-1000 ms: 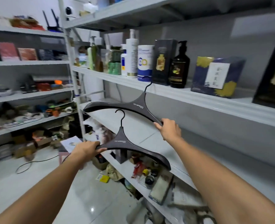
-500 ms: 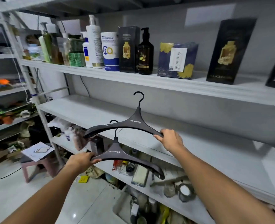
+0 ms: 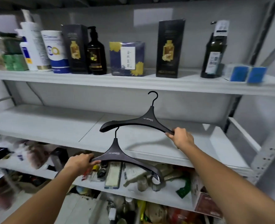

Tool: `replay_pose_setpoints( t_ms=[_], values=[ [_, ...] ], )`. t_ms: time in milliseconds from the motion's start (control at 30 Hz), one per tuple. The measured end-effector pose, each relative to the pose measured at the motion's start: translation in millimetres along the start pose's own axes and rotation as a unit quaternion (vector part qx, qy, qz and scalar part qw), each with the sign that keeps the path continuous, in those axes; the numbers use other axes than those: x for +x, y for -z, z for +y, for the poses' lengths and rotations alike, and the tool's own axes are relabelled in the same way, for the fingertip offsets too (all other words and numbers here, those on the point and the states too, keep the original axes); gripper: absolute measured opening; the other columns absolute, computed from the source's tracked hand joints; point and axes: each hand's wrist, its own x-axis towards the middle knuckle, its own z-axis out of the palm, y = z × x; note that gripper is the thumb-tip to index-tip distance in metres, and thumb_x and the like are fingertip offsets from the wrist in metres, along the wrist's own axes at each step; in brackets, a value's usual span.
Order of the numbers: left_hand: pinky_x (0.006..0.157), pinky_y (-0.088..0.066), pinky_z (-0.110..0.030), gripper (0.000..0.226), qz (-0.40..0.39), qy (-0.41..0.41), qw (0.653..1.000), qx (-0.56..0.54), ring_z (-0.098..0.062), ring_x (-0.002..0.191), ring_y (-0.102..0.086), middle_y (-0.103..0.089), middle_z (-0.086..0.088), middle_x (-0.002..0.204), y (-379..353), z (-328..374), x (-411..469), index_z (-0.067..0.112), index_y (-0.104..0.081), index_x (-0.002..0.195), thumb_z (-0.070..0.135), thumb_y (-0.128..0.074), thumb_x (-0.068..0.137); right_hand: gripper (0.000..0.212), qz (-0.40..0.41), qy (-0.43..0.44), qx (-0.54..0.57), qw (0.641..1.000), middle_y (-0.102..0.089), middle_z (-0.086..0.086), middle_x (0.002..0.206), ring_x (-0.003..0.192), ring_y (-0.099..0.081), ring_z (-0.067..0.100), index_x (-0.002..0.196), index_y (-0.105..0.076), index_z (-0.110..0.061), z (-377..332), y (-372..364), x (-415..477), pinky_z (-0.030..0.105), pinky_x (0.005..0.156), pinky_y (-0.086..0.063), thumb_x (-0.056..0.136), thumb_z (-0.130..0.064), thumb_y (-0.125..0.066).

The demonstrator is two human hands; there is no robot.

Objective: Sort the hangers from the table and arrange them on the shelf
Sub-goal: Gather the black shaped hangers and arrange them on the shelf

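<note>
Right hand: our right hand point(image 3: 180, 138), centre right of the frame, has its grip curled tight round the right arm-tip of the upper hanger point(image 3: 143, 121), dark grey moulded plastic with a black wire hook.
Left hand: our left hand point(image 3: 80, 162), lower centre-left, has its grip wrapped round the left arm-tip of the lower hanger point(image 3: 117, 156), a matching dark grey one.
Where the hangers are: both are in the air. The upper hanger is above the right half of the white middle shelf point(image 3: 52, 123), and the lower hanger is in front of that shelf's front edge.
Key relation: each long axis runs left to right, roughly along the shelf edge, with the hooks pointing up and back. The lower hook meets the upper hanger's left tip; we cannot tell whether they touch.
Judgement: the right hand is nearer, so the upper hanger likely goes down first.
</note>
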Motion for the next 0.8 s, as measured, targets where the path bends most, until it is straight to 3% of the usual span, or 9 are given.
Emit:
replay_pose_setpoints(
  t_ms=[200,367,533,633,800],
  values=[
    [0.070,-0.042,-0.031,0.044,-0.018,-0.054,0.998,0.007,-0.020,0.094,-0.063,-0.067,0.000,0.099,6.8,57.2,38.5,0.025,-0.045,0.089,0.067,-0.034,0.090,0.044,-0.018,-0.083,-0.005,0.996,-0.066,0.008,0.095,0.085,-0.067,0.027,0.105,-0.062,-0.016,87.7,33.0,25.3,0.030,0.071,-0.050,0.096,-0.053,-0.042],
    [0.083,-0.049,-0.031,0.052,-0.011,-0.066,0.998,0.018,-0.022,0.102,-0.062,-0.065,-0.003,0.111,16.5,110.6,78.0,0.024,-0.052,0.112,0.067,-0.032,0.091,0.040,0.006,-0.128,0.022,0.992,-0.066,0.008,0.094,0.081,-0.068,0.029,0.098,-0.064,-0.013,154.0,41.5,53.0,0.031,0.073,-0.053,0.095,-0.049,-0.048],
    [0.077,-0.045,-0.031,0.051,0.002,-0.092,0.996,0.022,-0.025,0.096,-0.064,-0.066,-0.004,0.105,24.4,187.3,123.6,0.021,-0.052,0.105,0.065,-0.029,0.092,0.037,0.041,-0.126,0.064,0.989,-0.066,0.011,0.096,0.089,-0.068,0.035,0.094,-0.064,-0.013,197.8,51.5,83.9,0.038,0.079,-0.054,0.093,-0.048,-0.052],
    [0.077,-0.046,-0.032,0.054,0.035,-0.114,0.993,0.026,-0.027,0.096,-0.065,-0.067,-0.005,0.104,22.8,242.8,148.1,0.018,-0.053,0.107,0.064,-0.028,0.093,0.041,0.036,-0.126,0.075,0.989,-0.061,0.005,0.073,0.079,-0.069,0.033,0.087,-0.063,-0.012,217.6,58.3,102.5,0.032,0.068,-0.050,0.093,-0.050,-0.050],
    [0.078,-0.046,-0.032,0.055,0.044,-0.132,0.990,0.026,-0.027,0.098,-0.064,-0.066,-0.006,0.107,10.8,318.4,183.5,0.016,-0.053,0.112,0.062,-0.028,0.094,0.047,0.050,-0.121,0.077,0.988,-0.068,0.011,0.079,0.062,-0.069,0.030,0.090,-0.063,-0.008,247.5,61.3,129.4,0.035,0.069,-0.054,0.094,-0.052,-0.048]
  ],
)
